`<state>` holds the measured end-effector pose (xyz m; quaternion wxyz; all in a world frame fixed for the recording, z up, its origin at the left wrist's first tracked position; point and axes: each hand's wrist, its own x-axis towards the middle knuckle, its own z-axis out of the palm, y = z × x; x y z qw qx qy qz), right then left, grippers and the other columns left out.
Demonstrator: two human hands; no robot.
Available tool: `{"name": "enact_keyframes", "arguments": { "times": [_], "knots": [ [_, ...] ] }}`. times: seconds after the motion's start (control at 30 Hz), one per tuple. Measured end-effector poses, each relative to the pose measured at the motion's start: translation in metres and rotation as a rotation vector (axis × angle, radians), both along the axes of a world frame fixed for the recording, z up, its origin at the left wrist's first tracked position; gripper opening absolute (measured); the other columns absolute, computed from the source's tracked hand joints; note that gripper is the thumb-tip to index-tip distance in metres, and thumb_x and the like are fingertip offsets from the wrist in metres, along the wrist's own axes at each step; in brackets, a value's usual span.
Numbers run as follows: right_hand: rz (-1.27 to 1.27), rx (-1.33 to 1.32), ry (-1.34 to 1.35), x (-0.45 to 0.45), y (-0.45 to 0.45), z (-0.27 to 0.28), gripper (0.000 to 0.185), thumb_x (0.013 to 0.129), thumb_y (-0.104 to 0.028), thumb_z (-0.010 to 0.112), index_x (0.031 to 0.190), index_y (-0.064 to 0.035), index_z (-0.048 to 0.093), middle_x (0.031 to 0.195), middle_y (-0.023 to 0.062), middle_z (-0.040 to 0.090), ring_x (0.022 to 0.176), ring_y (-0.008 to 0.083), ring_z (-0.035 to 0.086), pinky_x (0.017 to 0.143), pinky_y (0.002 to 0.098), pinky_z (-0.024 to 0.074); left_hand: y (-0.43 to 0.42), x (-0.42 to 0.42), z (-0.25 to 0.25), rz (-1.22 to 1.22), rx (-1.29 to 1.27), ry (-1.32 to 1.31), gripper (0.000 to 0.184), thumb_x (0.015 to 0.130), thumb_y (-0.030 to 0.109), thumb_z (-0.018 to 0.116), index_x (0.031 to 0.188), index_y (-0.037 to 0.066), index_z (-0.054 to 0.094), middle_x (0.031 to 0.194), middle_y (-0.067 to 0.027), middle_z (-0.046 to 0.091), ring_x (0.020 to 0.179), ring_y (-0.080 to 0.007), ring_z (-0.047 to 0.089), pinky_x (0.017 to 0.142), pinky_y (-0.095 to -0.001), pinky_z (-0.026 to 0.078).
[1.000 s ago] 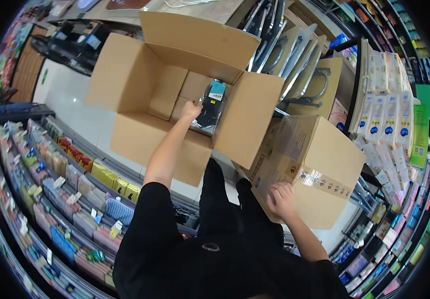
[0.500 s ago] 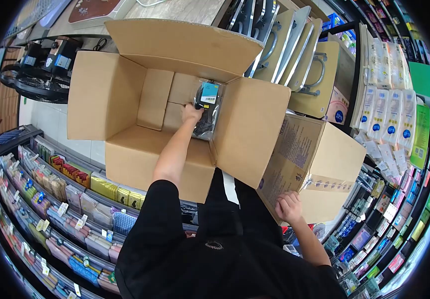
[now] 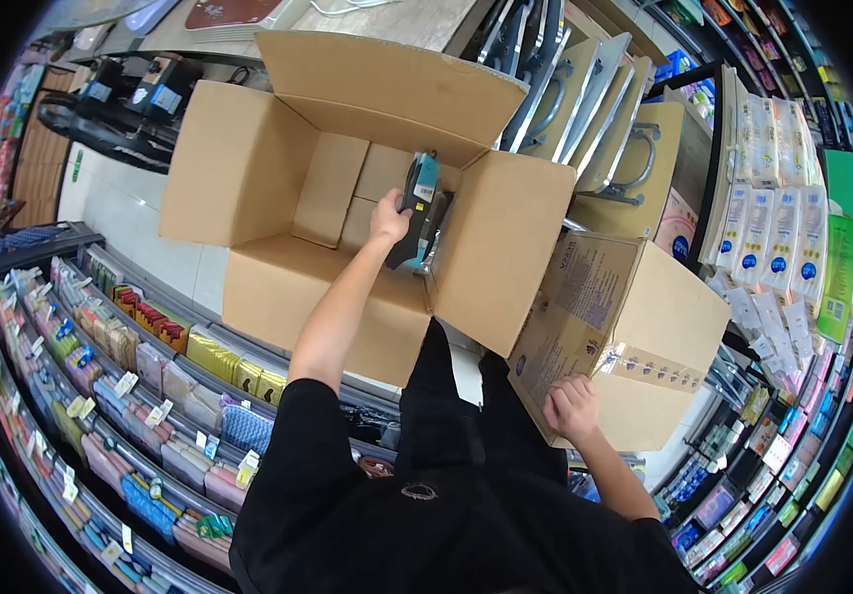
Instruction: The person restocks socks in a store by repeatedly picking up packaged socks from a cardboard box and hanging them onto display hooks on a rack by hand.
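An open cardboard box (image 3: 331,188) has its flaps spread outward. Inside, at its right side, is a black packaged item (image 3: 415,213) with a teal label, tilted up on its edge. My left hand (image 3: 389,218) is closed on the item's left side. Part of another clear-wrapped item shows behind it. My right hand (image 3: 572,408), fingers curled in, rests against the lower edge of a closed, taped cardboard box (image 3: 669,337); nothing can be seen in it.
Folded tables (image 3: 634,168) with metal legs stand behind the boxes. White packs (image 3: 768,238) hang at the right. Shelves of packaged goods (image 3: 164,416) curve along the left, and a wooden counter (image 3: 367,25) runs across the top.
The black item, lying flat before, is now tipped up on its edge in my left hand. My right hand has closed from a looser, more open pose.
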<state>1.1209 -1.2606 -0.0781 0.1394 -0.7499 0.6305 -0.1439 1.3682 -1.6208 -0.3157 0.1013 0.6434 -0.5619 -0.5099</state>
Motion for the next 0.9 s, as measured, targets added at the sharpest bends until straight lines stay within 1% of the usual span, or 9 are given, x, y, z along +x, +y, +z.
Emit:
{"name": "enact_keyframes", "arguments": {
  "times": [0.13,0.2,0.33,0.43,0.53,0.6,0.67,0.8,0.9],
  "knots": [
    [0.015,-0.026,-0.003,0.0,0.006,0.002,0.011,0.07,-0.007,0.069,0.077,-0.0058,0.059,0.081,0.0067,0.061,0.079,0.0242,0.06,0.081,0.0387,0.0467,0.019,0.016,0.105,0.041,-0.2,0.04,0.04,0.084,0.008,0.067,0.123,0.008,0.056,0.113,-0.0223,0.066,0.109,-0.0417,0.06,0.09,-0.0444,0.048],
    [0.03,-0.044,-0.014,-0.005,0.007,0.003,0.011,0.072,-0.007,0.068,0.077,-0.006,0.059,0.081,0.0067,0.061,0.081,0.0242,0.059,0.082,0.0388,0.0461,0.047,0.02,0.166,0.017,-0.493,0.074,0.036,0.088,0.0,0.061,0.123,0.001,0.053,0.092,-0.0132,0.068,0.068,-0.0156,0.063,0.063,-0.0307,0.05],
    [0.084,-0.095,-0.087,-0.009,0.016,0.004,0.01,0.074,-0.01,0.068,0.079,-0.007,0.06,0.083,0.0064,0.061,0.084,0.0243,0.059,0.081,0.0387,0.0435,0.142,0.012,0.298,0.126,-0.548,0.335,0.035,0.092,-0.002,0.056,0.126,-0.002,0.048,0.101,-0.0098,0.068,0.079,-0.0122,0.062,0.069,-0.0286,0.05],
    [0.102,-0.164,-0.286,-0.018,0.024,0.005,0.009,0.078,-0.011,0.066,0.084,-0.0059,0.061,0.083,0.0075,0.061,0.084,0.0273,0.058,0.079,0.0395,0.043,0.239,0.006,0.359,0.154,-0.397,0.483,0.037,0.094,-0.003,0.054,0.129,-0.003,0.044,0.106,-0.0086,0.066,0.089,-0.0114,0.061,0.076,-0.0267,0.049],
    [0.095,-0.13,-0.462,-0.029,0.032,-0.004,0.009,0.084,-0.011,0.065,0.089,-0.0036,0.063,0.088,0.0081,0.064,0.088,0.0234,0.06,0.081,0.0368,0.045,0.337,-0.01,0.401,0.202,-0.318,0.494,0.039,0.094,-0.002,0.056,0.13,-0.001,0.042,0.105,-0.0114,0.066,0.09,-0.0137,0.062,0.08,-0.0268,0.049],
    [-0.04,0.178,-0.987,-0.034,0.029,-0.005,0.015,0.09,-0.013,0.062,0.1,-0.0016,0.062,0.097,0.0081,0.065,0.095,0.0181,0.061,0.086,0.0328,0.0461,0.397,-0.028,0.418,0.306,-0.319,0.528,0.04,0.094,-0.003,0.054,0.132,-0.003,0.042,0.095,-0.0085,0.066,0.083,-0.01,0.06,0.075,-0.0243,0.047],
    [0.024,0.191,-1.302,-0.04,0.022,0.049,0.02,0.094,-0.015,0.06,0.109,-0.0013,0.059,0.107,0.0087,0.065,0.101,0.0166,0.06,0.092,0.0313,0.0453,0.451,-0.037,0.426,0.335,-0.358,0.49,0.036,0.094,-0.002,0.055,0.128,-0.003,0.043,0.097,-0.0089,0.065,0.084,-0.01,0.06,0.074,-0.0241,0.047],
    [0.489,-0.048,-1.393,-0.045,0.029,0.177,0.027,0.091,-0.012,0.062,0.115,-0.0004,0.058,0.116,0.0131,0.063,0.107,0.0221,0.06,0.095,0.0348,0.0449,0.541,-0.064,0.427,0.499,-0.389,0.52,0.035,0.093,-0.001,0.06,0.125,-0.002,0.044,0.089,-0.0016,0.055,0.085,-0.0081,0.055,0.074,-0.0218,0.044],
    [0.771,0.016,-1.317,-0.031,0.048,0.213,0.025,0.089,-0.008,0.065,0.111,0.0006,0.062,0.117,0.014,0.064,0.109,0.0223,0.06,0.096,0.0347,0.0449,0.597,-0.083,0.426,0.566,-0.443,0.47,0.037,0.092,0.001,0.062,0.125,-0.002,0.045,0.088,-0.001,0.052,0.084,-0.0084,0.053,0.075,-0.0238,0.045]
  ]
}}
